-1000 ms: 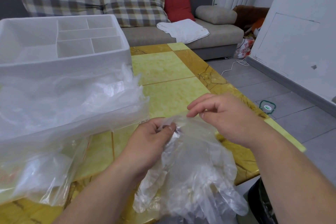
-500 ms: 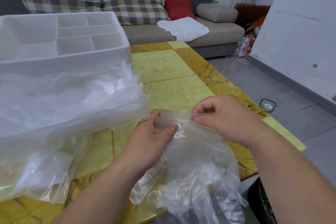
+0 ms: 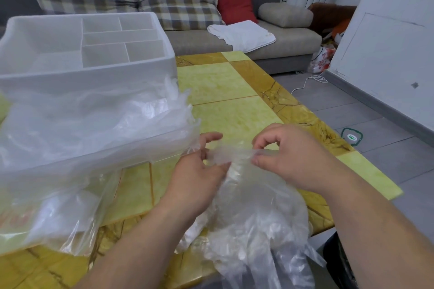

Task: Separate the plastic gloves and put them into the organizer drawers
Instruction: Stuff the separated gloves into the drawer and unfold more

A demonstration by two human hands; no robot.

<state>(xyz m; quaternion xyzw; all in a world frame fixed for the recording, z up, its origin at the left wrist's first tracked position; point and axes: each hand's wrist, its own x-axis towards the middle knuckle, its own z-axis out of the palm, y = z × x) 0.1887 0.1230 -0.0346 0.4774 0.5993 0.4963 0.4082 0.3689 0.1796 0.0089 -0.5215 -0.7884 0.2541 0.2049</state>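
Desk, yellow tiled: bare tiles beyond the hands, right edge running close by the right wrist. Organizer, white, compartmented top, far left; its lower drawer stands out, heaped with clear plastic. Plastic gloves, clear bundle overhanging the near edge. Left hand and right hand: each pinches the bundle's top edge, thumb against fingers, hands slightly apart

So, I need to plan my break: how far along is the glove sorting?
Partly done: a heap of clear gloves already fills the organizer's pulled-out drawer. In hand: the left hand and right hand pinch one glove between them, peeling it from the bunch. Left: that sizeable bunch, plus whatever is in the bag on the table.
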